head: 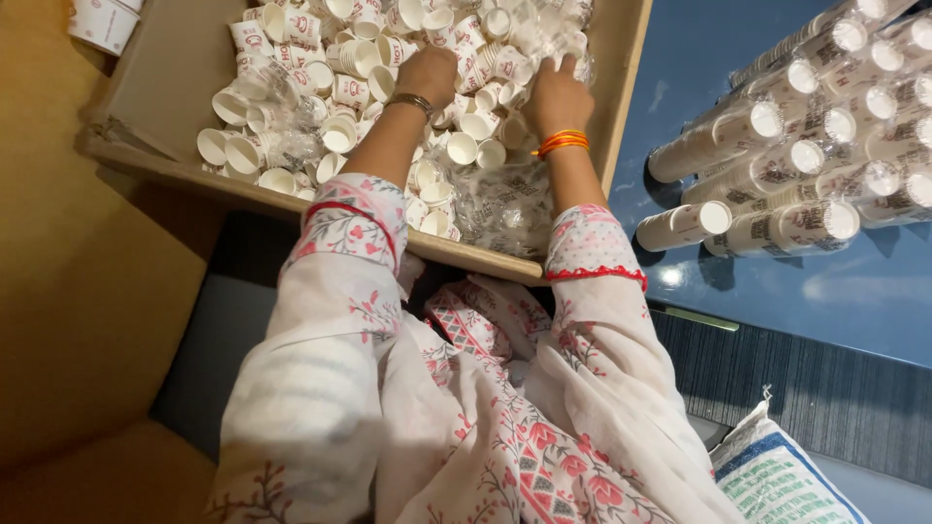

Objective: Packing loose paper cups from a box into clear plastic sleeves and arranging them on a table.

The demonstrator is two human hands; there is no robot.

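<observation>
1. A large cardboard box (184,73) sits open in front of the person, its near edge just above the lap. It holds a loose heap of small white paper cups (340,87) with a reddish print, lying every way: some mouth up, some on their sides, a few nested in short stacks.
2. Crumpled clear plastic wrap (505,199) lies among the cups, thickest at the box's near right corner and along the far right.
3. The left hand (427,73) is deep in the box, palm down on the heap, fingers curled into the cups. A metal bangle circles its wrist. Whether its grip encloses any single cup cannot be told, since the fingertips are buried.
4. The right hand (555,95) rests beside it to the right, also knuckles up, with fingers pressed on cups and plastic. Orange thread bands circle this wrist. Its grip is likewise hidden, so clenched or released cannot be told.
5. The two hands are near each other, not touching.
6. To the right of the box, a blue worktop (757,291) carries long sleeves of stacked cups (806,165) lying on their sides, piled together, mouths toward the camera.
7. A woven sack (777,475) with green and blue print shows at the lower right.
8. Another printed cup (102,21) stands at the upper left, outside the box.
</observation>
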